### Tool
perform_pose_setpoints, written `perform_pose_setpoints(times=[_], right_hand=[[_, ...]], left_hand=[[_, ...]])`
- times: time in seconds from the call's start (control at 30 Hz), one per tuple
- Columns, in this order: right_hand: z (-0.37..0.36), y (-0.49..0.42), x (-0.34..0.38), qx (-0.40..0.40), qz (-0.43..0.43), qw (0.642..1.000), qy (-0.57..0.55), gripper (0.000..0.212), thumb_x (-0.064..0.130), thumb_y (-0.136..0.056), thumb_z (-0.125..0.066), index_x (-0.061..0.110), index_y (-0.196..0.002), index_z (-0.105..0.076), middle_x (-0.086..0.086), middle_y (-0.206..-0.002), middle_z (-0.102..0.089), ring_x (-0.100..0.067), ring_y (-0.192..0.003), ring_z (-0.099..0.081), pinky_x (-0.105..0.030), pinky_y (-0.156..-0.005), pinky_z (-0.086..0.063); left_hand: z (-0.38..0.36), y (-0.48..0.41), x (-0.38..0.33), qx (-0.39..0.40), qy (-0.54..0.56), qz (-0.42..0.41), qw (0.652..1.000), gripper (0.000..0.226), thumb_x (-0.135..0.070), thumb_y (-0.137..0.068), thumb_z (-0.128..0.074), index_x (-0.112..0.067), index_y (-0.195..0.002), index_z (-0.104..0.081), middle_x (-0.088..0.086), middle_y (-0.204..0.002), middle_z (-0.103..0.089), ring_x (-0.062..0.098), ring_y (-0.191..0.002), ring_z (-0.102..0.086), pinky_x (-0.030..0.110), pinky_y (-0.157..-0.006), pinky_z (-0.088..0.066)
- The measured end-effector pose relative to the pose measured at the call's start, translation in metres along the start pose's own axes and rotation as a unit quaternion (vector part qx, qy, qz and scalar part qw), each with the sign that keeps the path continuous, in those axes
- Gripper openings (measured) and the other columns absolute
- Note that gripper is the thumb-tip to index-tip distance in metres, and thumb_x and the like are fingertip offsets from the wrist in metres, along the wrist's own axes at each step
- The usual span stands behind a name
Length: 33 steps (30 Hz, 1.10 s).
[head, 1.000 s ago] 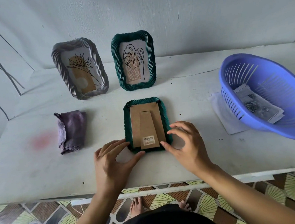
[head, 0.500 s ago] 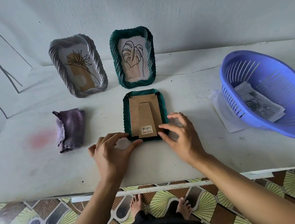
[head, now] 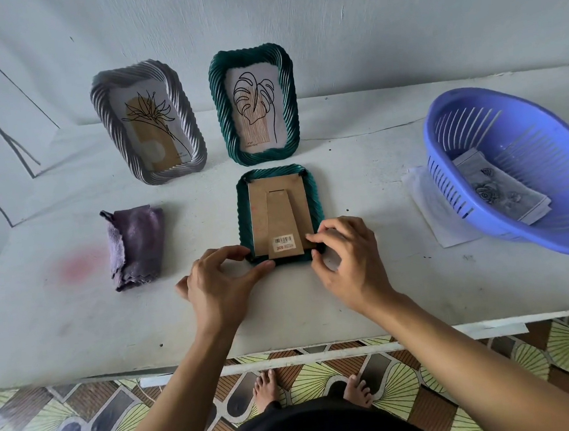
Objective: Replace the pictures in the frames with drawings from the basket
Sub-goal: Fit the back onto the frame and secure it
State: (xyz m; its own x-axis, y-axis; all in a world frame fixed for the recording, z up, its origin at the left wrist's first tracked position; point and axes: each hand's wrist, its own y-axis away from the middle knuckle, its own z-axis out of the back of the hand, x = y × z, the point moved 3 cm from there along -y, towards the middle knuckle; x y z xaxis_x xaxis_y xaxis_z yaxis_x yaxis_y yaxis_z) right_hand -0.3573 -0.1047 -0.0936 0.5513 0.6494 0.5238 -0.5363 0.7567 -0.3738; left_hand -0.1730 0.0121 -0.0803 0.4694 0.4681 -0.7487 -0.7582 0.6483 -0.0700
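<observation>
Frame (head: 277,212) face-down, lengthwise away (stand up).

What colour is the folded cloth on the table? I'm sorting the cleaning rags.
Purple, a muted shade; the folded cloth shows in the head view, the only one.

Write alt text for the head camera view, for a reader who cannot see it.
Both hands, left hand and right hand, touch the near end of a green frame lying face down on a white table. Behind it stand a grey frame and another green frame; a blue basket holds drawings.
</observation>
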Motion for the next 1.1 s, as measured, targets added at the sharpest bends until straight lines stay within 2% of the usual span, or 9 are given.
perform_pose_setpoints(times=[0.27, 0.37, 0.5, 0.6, 0.67, 0.73, 0.9, 1.1], right_hand=[[0.002, -0.002, -0.002, -0.001, 0.002, 1.0, -0.022, 0.021, 0.025, -0.084, -0.065, 0.019, -0.101, -0.075, 0.008, -0.104, -0.062, -0.017, -0.105, -0.056, -0.041, -0.092, -0.045], [0.002, -0.004, -0.003, 0.003, 0.003, 1.0, -0.03, 0.019, 0.024, -0.084, -0.067, 0.018, -0.101, -0.075, 0.008, -0.103, -0.062, -0.017, -0.102, -0.058, -0.044, -0.09, -0.047], [0.003, -0.003, -0.002, 0.004, -0.001, 0.999, -0.032, 0.019, 0.022, -0.084, -0.069, 0.019, -0.102, -0.075, 0.008, -0.103, -0.062, -0.015, -0.102, -0.058, -0.044, -0.09, -0.047], [0.004, -0.002, -0.001, 0.006, 0.0, 0.999, -0.037, 0.02, 0.022, -0.085, -0.069, 0.02, -0.103, -0.075, 0.009, -0.104, -0.062, -0.014, -0.103, -0.058, -0.043, -0.092, -0.046], [0.005, -0.002, -0.003, 0.011, 0.0, 0.999, -0.051, 0.021, 0.023, -0.086, -0.07, 0.019, -0.106, -0.075, 0.008, -0.106, -0.063, -0.014, -0.105, -0.057, -0.042, -0.094, -0.045], [0.007, 0.0, -0.005, 0.003, -0.008, 0.997, -0.074, 0.022, 0.023, -0.085, -0.073, 0.016, -0.105, -0.075, 0.007, -0.107, -0.065, -0.015, -0.109, -0.057, -0.039, -0.096, -0.046], [0.012, 0.005, -0.006, -0.053, -0.054, 0.992, -0.101, 0.018, 0.022, -0.078, -0.083, 0.009, -0.089, -0.076, 0.002, -0.104, -0.067, -0.017, -0.104, -0.062, -0.025, -0.094, -0.048], [0.01, 0.005, -0.006, -0.046, -0.098, 0.986, -0.125, 0.018, 0.022, -0.074, -0.085, 0.011, -0.087, -0.079, 0.004, -0.102, -0.068, -0.015, -0.101, -0.063, -0.025, -0.092, -0.049]], left_hand=[[0.0, 0.0, 0.0, 0.017, -0.017, -0.034, 0.999, 0.025, -0.059, -0.064, -0.083, -0.044, -0.08, -0.071, -0.029, -0.086, -0.061, 0.003, -0.085, -0.051, 0.034, -0.076, -0.018], [-0.002, -0.001, 0.0, 0.024, -0.023, -0.048, 0.998, 0.023, -0.061, -0.067, -0.081, -0.042, -0.08, -0.075, -0.025, -0.086, -0.064, 0.001, -0.087, -0.05, 0.035, -0.075, -0.018], [-0.001, 0.0, 0.003, 0.021, -0.027, -0.067, 0.997, 0.03, -0.066, -0.068, -0.077, -0.045, -0.089, -0.076, -0.024, -0.086, -0.063, 0.002, -0.088, -0.05, 0.035, -0.075, -0.018], [0.0, -0.001, 0.006, 0.032, -0.057, -0.111, 0.992, 0.046, -0.077, -0.07, -0.066, -0.046, -0.103, -0.075, -0.021, -0.091, -0.059, 0.006, -0.093, -0.054, 0.037, -0.078, -0.023], [0.0, -0.005, 0.008, 0.045, -0.086, -0.138, 0.986, 0.05, -0.081, -0.072, -0.057, -0.047, -0.105, -0.074, -0.019, -0.094, -0.058, 0.007, -0.091, -0.055, 0.039, -0.079, -0.026], [0.001, -0.009, 0.01, 0.055, -0.099, -0.154, 0.981, 0.051, -0.082, -0.072, -0.055, -0.047, -0.104, -0.075, -0.019, -0.095, -0.06, 0.006, -0.087, -0.055, 0.039, -0.079, -0.028], [0.002, -0.017, 0.01, 0.082, -0.1, -0.166, 0.978, 0.047, -0.078, -0.074, -0.054, -0.047, -0.102, -0.075, -0.019, -0.095, -0.061, 0.005, -0.079, -0.052, 0.038, -0.08, -0.033], [0.002, -0.022, 0.012, 0.081, -0.044, -0.164, 0.982, 0.022, -0.056, -0.08, -0.064, -0.047, -0.095, -0.077, -0.02, -0.089, -0.064, -0.005, -0.072, -0.052, 0.04, -0.08, -0.035]])
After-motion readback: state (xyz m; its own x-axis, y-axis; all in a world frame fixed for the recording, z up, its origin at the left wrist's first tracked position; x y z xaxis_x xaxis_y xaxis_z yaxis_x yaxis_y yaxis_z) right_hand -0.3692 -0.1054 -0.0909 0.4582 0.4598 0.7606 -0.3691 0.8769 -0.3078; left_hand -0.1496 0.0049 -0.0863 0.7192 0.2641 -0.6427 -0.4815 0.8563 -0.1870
